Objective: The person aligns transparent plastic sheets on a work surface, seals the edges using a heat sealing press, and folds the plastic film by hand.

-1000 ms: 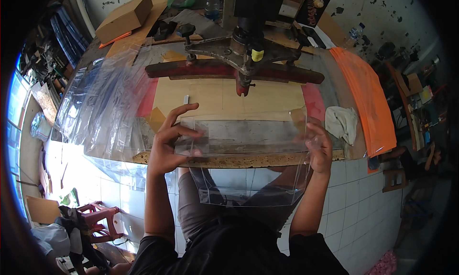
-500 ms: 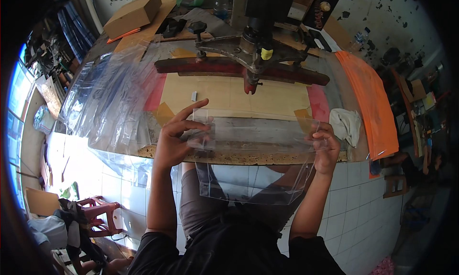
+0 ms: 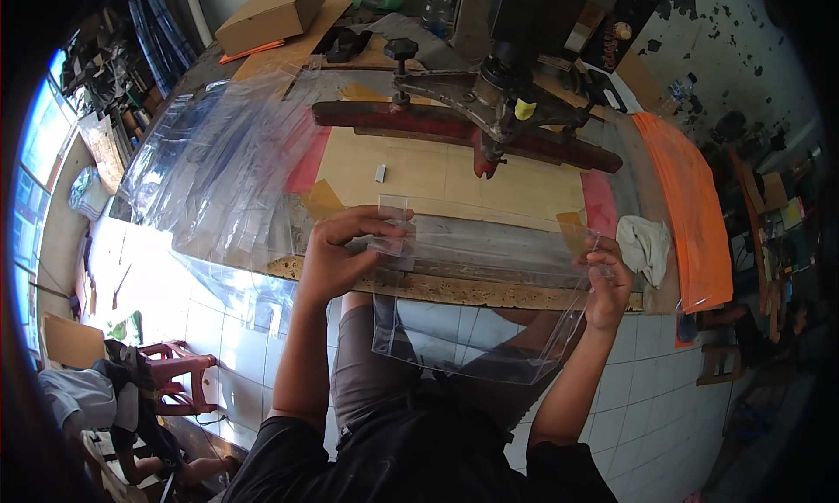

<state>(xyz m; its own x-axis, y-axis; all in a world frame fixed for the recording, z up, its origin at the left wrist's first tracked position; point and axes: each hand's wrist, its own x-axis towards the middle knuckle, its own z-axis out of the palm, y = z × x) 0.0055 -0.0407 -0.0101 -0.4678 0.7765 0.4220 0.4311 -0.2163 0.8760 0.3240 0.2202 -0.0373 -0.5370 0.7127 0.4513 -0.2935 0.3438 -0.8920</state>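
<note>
Seen from the head camera, two hands hold one clear plastic sheet [image 3: 472, 306] over the near edge of the workbench [image 3: 454, 289]. The left hand [image 3: 336, 254] has its fingers curled around the sheet's upper left corner, pinching a small folded flap. The right hand [image 3: 607, 280] grips the sheet's upper right edge with its fingers closed on the plastic. The sheet's lower part hangs below the bench edge, over the person's lap.

On the bench lies one tan cardboard pad [image 3: 454, 175] with one small grey block [image 3: 380, 173] on it. Above the pad stands one press with a dark red bar [image 3: 454, 136] and one yellow knob [image 3: 523, 110]. One stack of clear plastic sheets [image 3: 218, 171] lies left of the pad. One white rag [image 3: 645, 245] sits just beside the right hand, and one orange sheet [image 3: 690, 206] lies along the bench's right side. One cardboard box [image 3: 271, 13] rests at the far left corner.
</note>
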